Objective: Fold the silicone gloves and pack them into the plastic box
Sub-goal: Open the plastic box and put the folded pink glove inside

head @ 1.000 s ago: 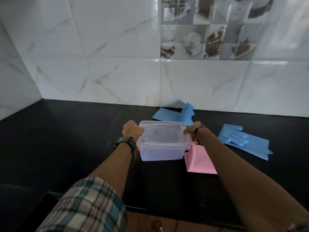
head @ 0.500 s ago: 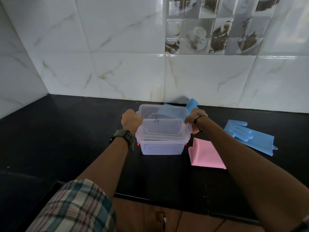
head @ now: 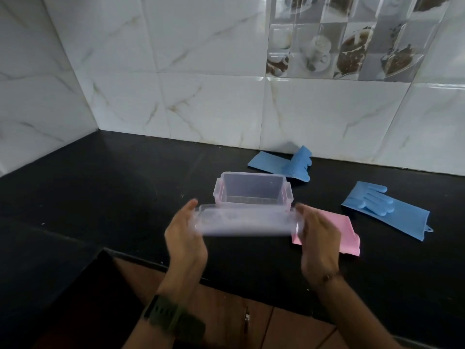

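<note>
Two bare hands hold a clear lid [head: 242, 221] up in the air, just in front of the plastic box [head: 252, 190]. The left hand [head: 185, 238] has its grip closed on the left end of the lid, and the right hand [head: 318, 239] has its grip closed on the right end. The lid looks blurry, so its small parts are hard to see. The plastic box sits open on the black tabletop [head: 100, 187], about in the middle, a bit toward the front edge. It is see-through, and it looks like nothing is in it. A pink glove [head: 346, 235] lies flat on the tabletop just to the right of the box, near the front edge — part of it is hidden behind the right hand. One blue glove [head: 387, 210] lies flat farther to the right, near the pink one, with its fingers pointing toward the back and a small loop at its cuff end. Another blue glove [head: 284, 165] lies behind the box, close to the back edge of the tabletop by the white tiled wall [head: 201, 96]; its finger part is bent up and shows little bumps. None of the gloves are in the box. A dark green watch [head: 173, 321] is on the left wrist, and a thin band [head: 328, 277] is on the right wrist. Below the front edge of the tabletop is a brown cupboard door [head: 226, 313].
</note>
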Action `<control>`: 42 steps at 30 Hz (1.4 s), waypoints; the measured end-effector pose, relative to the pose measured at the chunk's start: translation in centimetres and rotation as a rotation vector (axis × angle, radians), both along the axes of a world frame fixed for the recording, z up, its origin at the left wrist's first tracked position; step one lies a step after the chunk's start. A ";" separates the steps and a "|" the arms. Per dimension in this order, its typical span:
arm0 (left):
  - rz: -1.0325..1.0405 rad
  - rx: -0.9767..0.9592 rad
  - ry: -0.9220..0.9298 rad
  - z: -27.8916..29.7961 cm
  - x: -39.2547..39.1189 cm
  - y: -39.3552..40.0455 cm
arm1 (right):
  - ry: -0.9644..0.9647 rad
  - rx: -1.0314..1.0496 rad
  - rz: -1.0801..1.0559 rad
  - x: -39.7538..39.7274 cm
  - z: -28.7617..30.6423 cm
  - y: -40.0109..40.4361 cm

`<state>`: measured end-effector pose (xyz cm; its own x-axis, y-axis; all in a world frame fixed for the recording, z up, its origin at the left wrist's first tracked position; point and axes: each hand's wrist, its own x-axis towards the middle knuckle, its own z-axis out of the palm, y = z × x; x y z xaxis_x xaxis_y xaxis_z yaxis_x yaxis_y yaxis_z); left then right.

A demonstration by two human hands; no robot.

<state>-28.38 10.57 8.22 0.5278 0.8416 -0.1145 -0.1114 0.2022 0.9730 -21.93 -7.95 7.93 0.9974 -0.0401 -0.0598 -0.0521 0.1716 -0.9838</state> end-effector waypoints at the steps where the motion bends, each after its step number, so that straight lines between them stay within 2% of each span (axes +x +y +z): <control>1: 0.024 0.025 0.035 -1.4 -0.9 0.0 | 0.022 0.007 0.026 -0.7 -1.7 -0.8; 4: -0.059 -0.183 0.106 -4.5 -1.4 -0.1 | 0.194 -0.091 0.046 -1.8 -5.6 -1.6; 6: -0.100 -0.150 0.199 -6.1 -0.7 -0.2 | 0.228 -0.254 0.056 -1.7 -6.9 -1.7; 12: -0.232 0.237 0.397 -8.7 1.4 0.3 | 0.018 -0.609 0.107 -0.2 -7.9 -1.5; 17: -0.275 0.585 0.532 -9.3 1.3 0.3 | -0.110 -0.749 0.157 0.4 -8.2 -1.3; 19: -0.257 0.644 0.560 -9.1 1.2 -0.1 | -0.136 -0.778 0.195 0.6 -7.9 -1.9; 21: -0.256 0.706 0.514 -8.0 1.6 -1.8 | -0.198 -0.804 0.115 1.2 -7.1 -3.1; 24: -0.381 0.780 0.400 -5.7 4.1 -6.3 | -0.285 -0.829 -0.155 3.4 -5.6 -6.2; 26: -0.536 0.725 0.421 -4.4 7.2 -9.9 | -0.196 -0.913 -0.215 6.1 -4.9 -8.9; 29: -0.748 0.754 0.568 -3.8 11.7 -14.1 | 0.200 -1.011 -0.025 9.4 -3.7 -11.9; 31: -0.823 0.837 0.671 -4.0 13.8 -15.6 | 0.371 -0.945 0.073 10.5 -3.4 -12.5; 35: -0.830 0.991 0.975 -4.5 16.7 -16.4 | 0.516 -0.748 0.140 11.6 -3.4 -11.8; 38: -0.865 0.822 1.093 -4.7 17.5 -16.0 | 0.619 -0.649 0.183 11.9 -3.1 -11.4; 40: -0.845 0.627 1.050 -4.8 17.7 -15.7 | 0.674 -0.603 0.191 12.1 -2.8 -11.3; 42: -0.830 0.513 0.965 -4.5 18.1 -15.5 | 0.722 -0.504 0.184 12.3 -2.4 -11.2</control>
